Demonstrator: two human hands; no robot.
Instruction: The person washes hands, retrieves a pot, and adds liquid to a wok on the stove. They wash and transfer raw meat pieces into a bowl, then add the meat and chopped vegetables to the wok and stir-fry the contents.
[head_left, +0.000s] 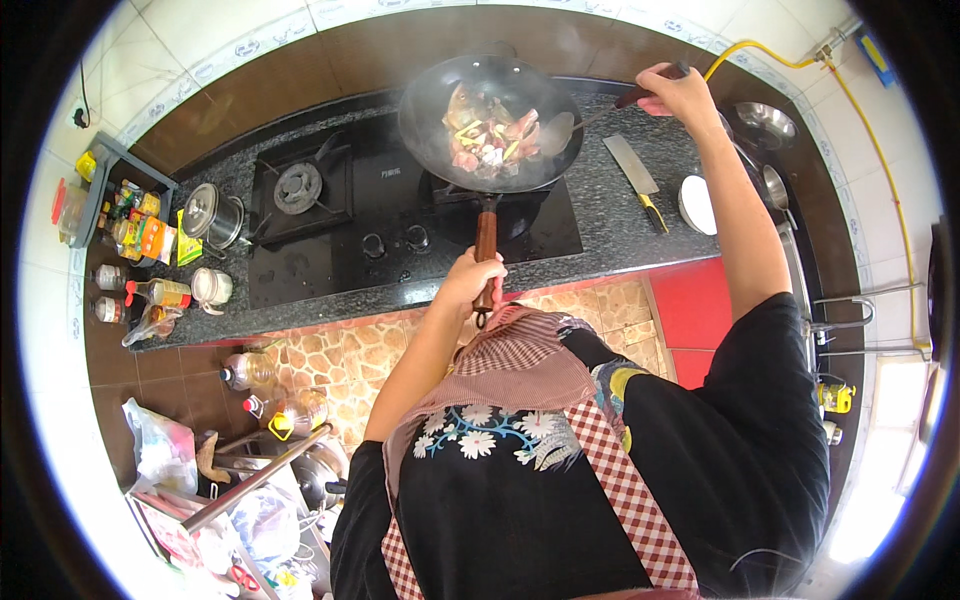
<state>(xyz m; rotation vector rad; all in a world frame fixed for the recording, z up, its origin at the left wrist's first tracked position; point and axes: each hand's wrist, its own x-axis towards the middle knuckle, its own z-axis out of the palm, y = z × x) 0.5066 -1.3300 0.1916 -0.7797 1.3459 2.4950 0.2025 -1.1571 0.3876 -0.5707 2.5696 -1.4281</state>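
Note:
My left hand (478, 276) grips the brown wooden handle (487, 229) of a dark wok (420, 124), which sits over the right burner of a black gas hob. In the wok lie fish pieces (466, 109), a fish head seemingly among them, with yellowish strips of what looks like ginger. Steam hangs over them. My right hand (675, 94), above the counter right of the wok, is closed around the dark handle of a metal spatula (592, 118). The spatula's blade is inside the wok's right side, against the food's edge.
A cleaver (631, 166) and a white bowl (697, 205) rest on the granite counter at right. The left burner (298, 184) holds no pan. Further left are a lidded steel pot (214, 215), a white jar (211, 287) and bottles (166, 293). A yellow gas hose (862, 112) runs along the wall.

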